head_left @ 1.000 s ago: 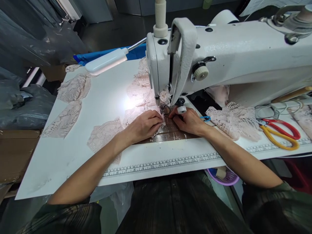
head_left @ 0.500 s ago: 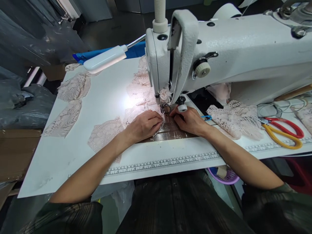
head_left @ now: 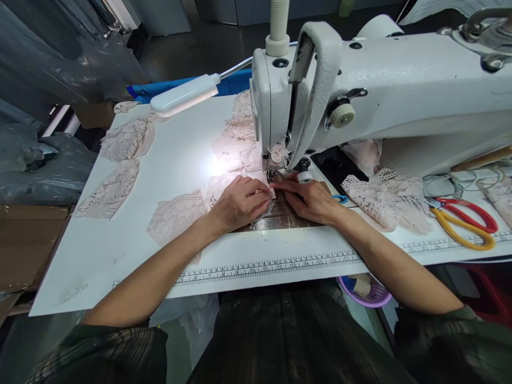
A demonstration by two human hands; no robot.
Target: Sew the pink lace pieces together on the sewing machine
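Pale pink lace fabric (head_left: 219, 182) runs under the presser foot of a white sewing machine (head_left: 266, 101). My left hand (head_left: 242, 204) has its fingers drawn together on the lace edge, just left of the foot. From the other side my right hand (head_left: 310, 201) reaches in, its index fingertip and thumb at the same edge, close to the left fingertips. The fabric between the fingertips is small and partly hidden. A small fabric rosette (head_left: 279, 153) is fixed on the machine head above the needle area.
Lace pieces (head_left: 128, 140) lie at the table's left, another (head_left: 178, 216) by my left forearm. To the right are gathered lace (head_left: 386, 197) and red-and-yellow-handled scissors (head_left: 464, 226). A lamp (head_left: 186, 95) hangs over the table. A ruler strip (head_left: 276, 266) runs along the front edge.
My right fingertips have moved left to the lace edge and now meet the left ones. The left hand stays on the lace. The whole view has shifted slightly.
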